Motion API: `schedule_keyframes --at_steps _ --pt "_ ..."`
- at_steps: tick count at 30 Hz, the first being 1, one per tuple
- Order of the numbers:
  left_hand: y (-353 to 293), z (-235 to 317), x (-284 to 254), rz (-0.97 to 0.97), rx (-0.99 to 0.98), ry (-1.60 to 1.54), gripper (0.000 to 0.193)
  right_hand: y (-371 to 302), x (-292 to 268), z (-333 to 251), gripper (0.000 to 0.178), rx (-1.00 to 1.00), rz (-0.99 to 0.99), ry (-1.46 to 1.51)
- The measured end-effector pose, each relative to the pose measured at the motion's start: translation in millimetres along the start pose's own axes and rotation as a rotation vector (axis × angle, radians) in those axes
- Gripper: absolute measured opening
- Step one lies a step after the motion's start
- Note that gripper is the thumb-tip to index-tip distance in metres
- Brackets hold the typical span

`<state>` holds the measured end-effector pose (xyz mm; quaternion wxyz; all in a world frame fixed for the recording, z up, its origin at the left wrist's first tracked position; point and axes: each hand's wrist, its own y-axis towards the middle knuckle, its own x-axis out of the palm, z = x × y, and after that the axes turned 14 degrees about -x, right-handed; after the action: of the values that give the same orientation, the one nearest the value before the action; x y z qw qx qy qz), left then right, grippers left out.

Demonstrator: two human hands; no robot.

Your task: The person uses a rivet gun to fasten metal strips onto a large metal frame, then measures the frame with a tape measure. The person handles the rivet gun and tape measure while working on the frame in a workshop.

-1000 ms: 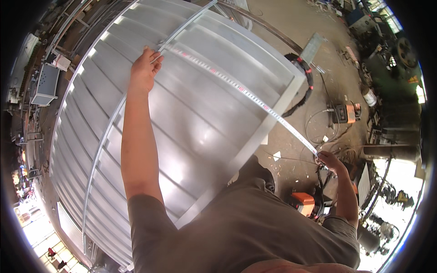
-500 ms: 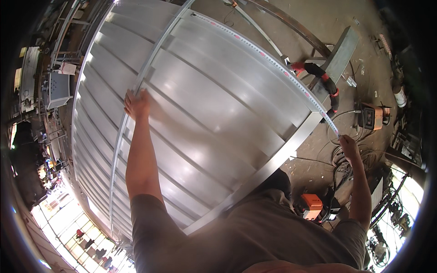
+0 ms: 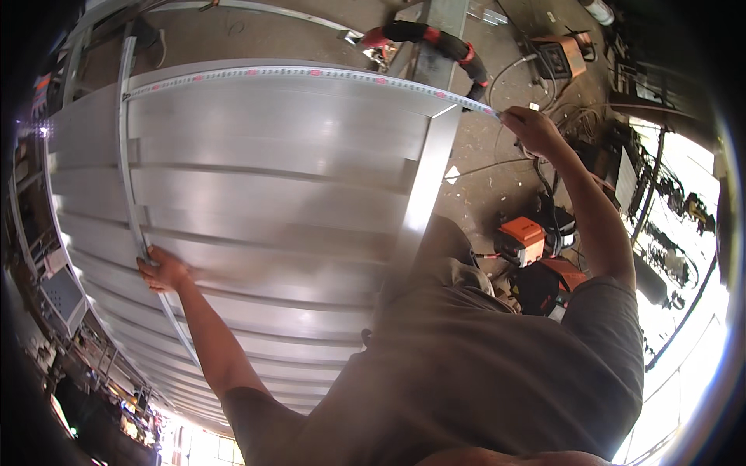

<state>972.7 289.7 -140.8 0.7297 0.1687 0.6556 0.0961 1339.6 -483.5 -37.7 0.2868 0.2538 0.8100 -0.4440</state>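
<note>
A large ribbed panel of silvery sheet metal [image 3: 264,202] spreads in front of me. Across its ribs lies a long, narrow metal bar [image 3: 128,175]. My left hand [image 3: 165,270] is closed on this bar, fingers curled over its far side. A white tape measure [image 3: 311,73] is pulled out along the panel's far edge, from the bar toward the right. Past the panel's bright right-hand edge strip [image 3: 423,190], my right hand [image 3: 531,130] grips the tape's right end. Whatever sits inside that fist is hidden by the fingers.
Beyond the far edge, a black-and-red sleeved hose [image 3: 443,39] curves over a metal beam [image 3: 437,70]. An orange-and-black machine [image 3: 561,58] and an orange box [image 3: 522,237] stand on the floor to the right, among loose cables [image 3: 575,120].
My view has swung to the right, so the panel appears turned. Both hands keep their holds on the bar and the tape, and the tape still runs along the far edge.
</note>
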Motion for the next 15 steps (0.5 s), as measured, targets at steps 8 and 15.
schedule_keyframes --at_steps 8,15 --pt "-1 0 1 0.017 0.011 -0.009 0.077 -7 4 0 0.040 -0.137 0.090 -0.061" --pt "-4 13 -12 -0.038 -0.074 0.014 0.076 -10 -1 -5 0.033 -0.032 -0.067 -0.197"
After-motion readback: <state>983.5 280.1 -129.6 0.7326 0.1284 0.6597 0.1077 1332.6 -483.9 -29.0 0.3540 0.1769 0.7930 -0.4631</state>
